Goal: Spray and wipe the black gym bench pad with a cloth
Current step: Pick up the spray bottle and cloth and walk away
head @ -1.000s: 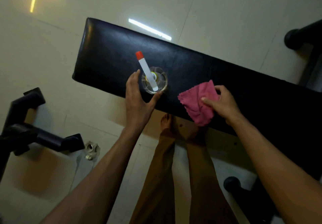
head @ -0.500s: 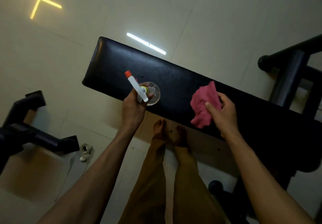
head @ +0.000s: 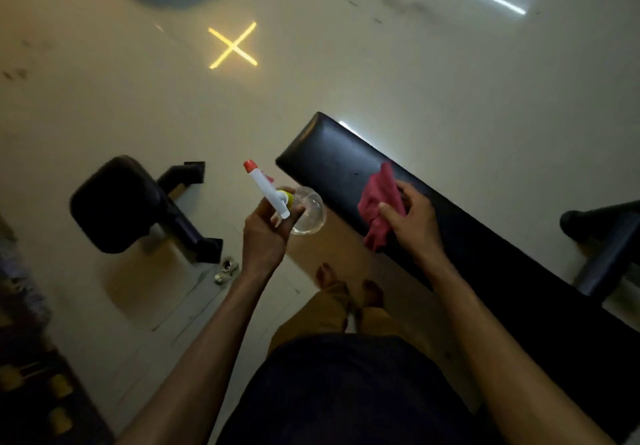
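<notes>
The black gym bench pad [head: 332, 153] runs from the centre down to the right edge. My left hand [head: 265, 236] grips a clear spray bottle [head: 308, 214] by its white trigger head with a red nozzle, held in the air just off the pad's near left corner. My right hand [head: 410, 219] holds a crumpled pink cloth [head: 379, 191] against the pad's near edge.
A black padded machine part [head: 114, 202] on a dark frame stands on the pale floor to the left. More dark frame tubing [head: 602, 236] stands at the right edge. My bare feet [head: 349, 288] are below the bench. A yellow cross of light [head: 233, 46] marks the floor.
My left hand has lifted the spray bottle off the pad and carried it left, past the pad's corner. The view has swung left and up. My right hand stays with the cloth.
</notes>
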A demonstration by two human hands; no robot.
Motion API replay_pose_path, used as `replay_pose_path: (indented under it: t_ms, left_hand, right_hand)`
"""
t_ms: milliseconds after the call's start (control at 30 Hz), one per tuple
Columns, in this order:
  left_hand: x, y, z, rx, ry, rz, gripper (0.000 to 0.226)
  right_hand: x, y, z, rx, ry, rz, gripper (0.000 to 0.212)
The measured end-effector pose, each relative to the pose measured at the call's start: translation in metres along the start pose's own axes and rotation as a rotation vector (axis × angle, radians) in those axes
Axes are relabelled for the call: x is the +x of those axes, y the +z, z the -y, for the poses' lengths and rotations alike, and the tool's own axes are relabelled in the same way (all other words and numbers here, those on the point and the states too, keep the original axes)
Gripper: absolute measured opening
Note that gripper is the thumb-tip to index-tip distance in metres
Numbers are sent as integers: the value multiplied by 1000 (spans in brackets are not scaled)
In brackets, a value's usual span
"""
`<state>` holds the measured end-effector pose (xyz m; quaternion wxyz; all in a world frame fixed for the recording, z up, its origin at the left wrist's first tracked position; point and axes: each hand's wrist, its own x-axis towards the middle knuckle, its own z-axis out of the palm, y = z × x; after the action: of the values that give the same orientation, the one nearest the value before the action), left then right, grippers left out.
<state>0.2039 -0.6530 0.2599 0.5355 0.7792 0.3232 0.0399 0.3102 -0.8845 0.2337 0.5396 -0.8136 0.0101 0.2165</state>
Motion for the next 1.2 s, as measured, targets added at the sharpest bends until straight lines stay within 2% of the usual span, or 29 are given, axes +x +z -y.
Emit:
replay_pose_path:
  t_ms: [267,400,467,633,800,1100,1200]
  left_hand:
    - [-50,-125,14,-65,-115,-422,23]
    - [-59,-198,48,-69,-174,-590,41]
    - [-62,-239,70,-71,-179,-648,42]
    - [-67,-334,124,-35,-242,-739,53]
    - [-55,-414,151,-1,-264,-816,52]
    - [33,-499,187,-40,-266,-821,48]
    - [78,-517,206,-10,-337,-801,46]
  right_hand:
    - [-20,126,97,-20,-194,380,50]
    - [-32,212,143,-35,-275,547,51]
    - [-40,258,164,-42,-304,597,49]
    - [-59,367,214,-9,-353,668,47]
    - [-66,452,254,2,-398,728,41]
    - [-11,583,284,-67,-404,737,46]
    - [23,623,281,-88,-360,718,46]
